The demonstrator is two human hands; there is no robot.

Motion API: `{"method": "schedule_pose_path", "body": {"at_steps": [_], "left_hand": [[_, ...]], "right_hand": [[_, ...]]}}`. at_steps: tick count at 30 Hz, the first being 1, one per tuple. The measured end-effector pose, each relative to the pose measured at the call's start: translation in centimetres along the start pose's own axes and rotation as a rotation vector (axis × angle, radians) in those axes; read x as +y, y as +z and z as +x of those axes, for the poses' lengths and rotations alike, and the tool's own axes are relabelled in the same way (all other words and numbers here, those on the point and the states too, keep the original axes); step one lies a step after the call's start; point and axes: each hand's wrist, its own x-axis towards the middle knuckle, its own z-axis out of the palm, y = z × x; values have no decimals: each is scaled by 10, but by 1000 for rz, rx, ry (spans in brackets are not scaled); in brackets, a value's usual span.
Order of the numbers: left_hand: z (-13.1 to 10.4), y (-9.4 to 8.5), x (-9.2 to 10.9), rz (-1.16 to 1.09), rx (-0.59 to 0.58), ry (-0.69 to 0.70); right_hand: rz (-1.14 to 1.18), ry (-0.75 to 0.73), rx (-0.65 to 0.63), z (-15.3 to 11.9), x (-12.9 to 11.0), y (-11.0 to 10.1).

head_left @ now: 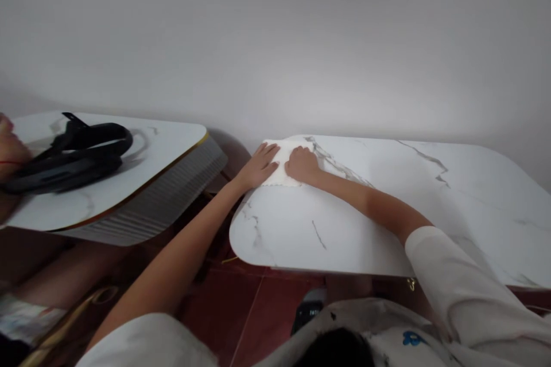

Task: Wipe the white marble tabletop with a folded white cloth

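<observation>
A white cloth (279, 167) with a scalloped edge lies flat on the far left part of a white marble-patterned table (344, 229). My left hand (259, 166) rests on the cloth's left side, its fingers spread and nothing gripped. On the right part of the cloth, my right hand (302, 165) presses down with its fingers curled under; whether they pinch the fabric is hidden.
At the left stands a second marble-patterned table (172, 137) with a gold edge and ribbed side, bearing a black strapped object (86, 155). Another person's hand (11, 146) is beside that object. A grey wall (275, 40) runs behind both tables.
</observation>
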Motion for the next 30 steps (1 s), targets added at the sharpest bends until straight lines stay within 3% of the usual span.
{"method": "schedule_pose_path", "body": {"at_steps": [3,6,10,14,18,20,23,30], "left_hand": [[-52,-18,25,-5,12,-18],[-99,-37,58,2,7,-44],[-142,-55,112,68,-27,-123],[-153,-53,167,138,-25,-192],[-128,-40,197,182,-33,-246],[-104,-32,197,181,-56,-236],[-62,-18,178,141,-82,-193],[14,18,97,79,-36,-183]], "right_hand": [[-82,74,-15,-32,-39,-7],[-76,14,-65,-65,-73,-15],[-79,-48,-105,-113,-92,-25],[-15,-79,-73,-154,-77,-32],[18,-22,-40,-169,-43,-34],[-6,0,-32,-163,-23,-32],[-33,22,-2,-140,8,-26],[13,-15,68,-55,65,3]]}}
